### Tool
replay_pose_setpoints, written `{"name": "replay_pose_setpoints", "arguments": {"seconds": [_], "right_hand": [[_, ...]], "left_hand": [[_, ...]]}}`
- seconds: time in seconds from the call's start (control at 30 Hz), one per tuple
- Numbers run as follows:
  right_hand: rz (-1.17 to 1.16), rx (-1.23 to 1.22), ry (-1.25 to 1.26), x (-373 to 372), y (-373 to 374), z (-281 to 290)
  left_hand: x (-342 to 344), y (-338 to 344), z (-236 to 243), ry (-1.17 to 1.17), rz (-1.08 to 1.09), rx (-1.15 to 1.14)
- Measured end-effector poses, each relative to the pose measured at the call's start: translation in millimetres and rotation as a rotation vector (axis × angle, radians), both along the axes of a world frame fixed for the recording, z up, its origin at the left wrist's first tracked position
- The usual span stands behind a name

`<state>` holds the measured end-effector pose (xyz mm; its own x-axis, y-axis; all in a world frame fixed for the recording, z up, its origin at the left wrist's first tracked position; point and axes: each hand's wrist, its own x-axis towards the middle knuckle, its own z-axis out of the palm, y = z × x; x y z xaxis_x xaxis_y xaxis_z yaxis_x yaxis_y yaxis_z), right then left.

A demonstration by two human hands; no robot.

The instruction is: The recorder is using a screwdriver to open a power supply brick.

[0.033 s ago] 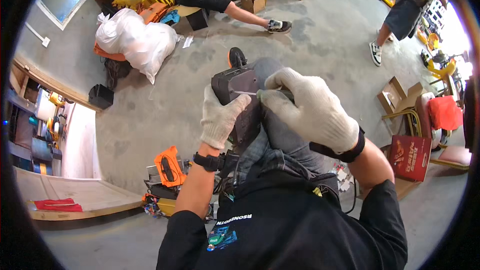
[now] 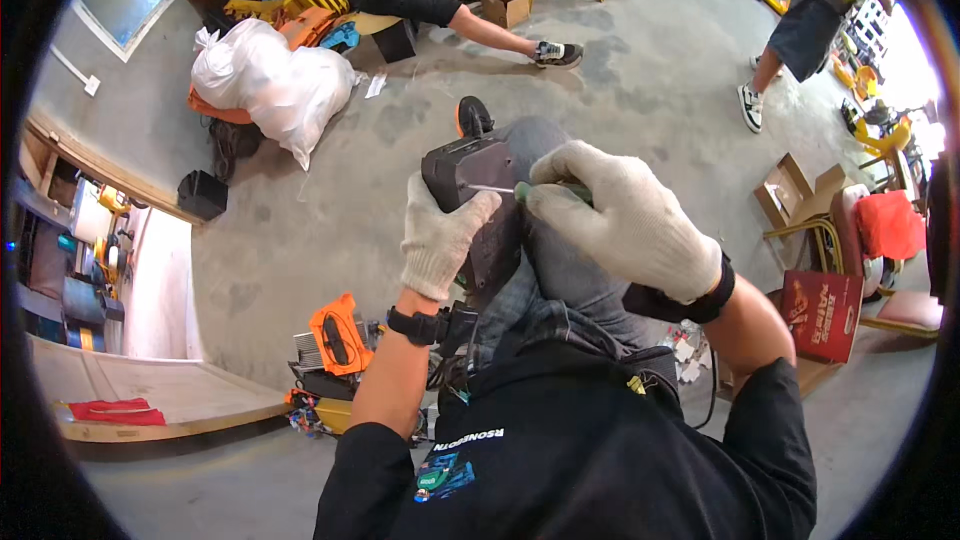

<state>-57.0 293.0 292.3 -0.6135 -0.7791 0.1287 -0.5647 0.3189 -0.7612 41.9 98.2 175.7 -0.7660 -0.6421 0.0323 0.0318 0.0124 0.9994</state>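
Observation:
A dark plastic housing (image 2: pixel 485 250) lies tilted on my jeans-covered leg (image 2: pixel 560 270). My left hand (image 2: pixel 440 235), in a white knit glove, is closed on the housing's left side, thumb across its face. My right hand (image 2: pixel 620 215), also gloved, grips the green handle (image 2: pixel 525 194) of a screwdriver from the right. Its thin metal shaft (image 2: pixel 490 188) reaches leftward to the upper face of the housing; whether the tip sits in a screw is too small to tell.
White sacks (image 2: pixel 270 90) and yellow parts lie upper left. A seated co-worker's leg (image 2: pixel 500 40) stretches out ahead; another person (image 2: pixel 805 20) stands upper right. An open carton (image 2: pixel 800 195), chairs and a red box (image 2: pixel 820 315) are at right. Orange machinery (image 2: pixel 340 335) lies lower left.
My right hand and wrist have shifted very slightly rightward with the screwdriver. The housing and my left hand are almost unchanged.

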Motion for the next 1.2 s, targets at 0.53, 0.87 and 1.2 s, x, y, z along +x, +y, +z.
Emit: {"name": "replay_pose_setpoints", "arguments": {"seconds": [0.53,0.87,1.2], "right_hand": [[0.267,0.371,-0.692,-37.4,33.2,10.7],[0.24,0.46,-0.426,-51.7,42.5,33.2],[0.365,0.454,-0.389,-67.1,50.7,8.5]], "left_hand": [[-2.6,14.2,28.6,-0.117,0.022,-0.583],[-3.1,43.4,32.3,-0.191,0.004,-0.687],[-3.4,43.1,28.1,-0.359,-0.166,-0.707]]}}
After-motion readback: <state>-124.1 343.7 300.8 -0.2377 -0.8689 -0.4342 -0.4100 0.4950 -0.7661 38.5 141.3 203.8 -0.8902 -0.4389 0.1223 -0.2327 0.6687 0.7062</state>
